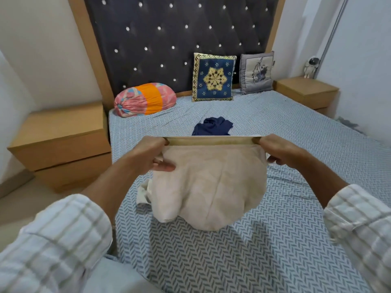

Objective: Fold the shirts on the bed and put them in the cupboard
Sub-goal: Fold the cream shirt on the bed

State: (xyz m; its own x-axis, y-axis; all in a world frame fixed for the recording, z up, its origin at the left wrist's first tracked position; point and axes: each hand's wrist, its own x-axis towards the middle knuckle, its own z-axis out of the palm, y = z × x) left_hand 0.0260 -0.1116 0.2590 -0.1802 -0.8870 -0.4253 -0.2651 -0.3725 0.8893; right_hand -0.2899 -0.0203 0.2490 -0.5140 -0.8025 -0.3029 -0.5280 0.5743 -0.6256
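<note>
**Shirt folding: barely started by the looks of it**

So the person has a cream shirt held up over the bed, stretched tight between both hands. The left hand pinches one end of the top edge, the right hand grips the other end, fingers curled into the fabric on both sides. The rest of it hangs down below the hands in a baggy lump, lower end about touching the sheet. No neat fold to it yet, as far as anyone can tell.

Just past the hands, further up the bed, there's a navy shirt lying crumpled and clearly untouched. The cupboard isn't in view at all.

Best guess: this is early. One shirt is in hand and mid-shakeout, one is waiting, and nothing shown is folded or put away.
</note>
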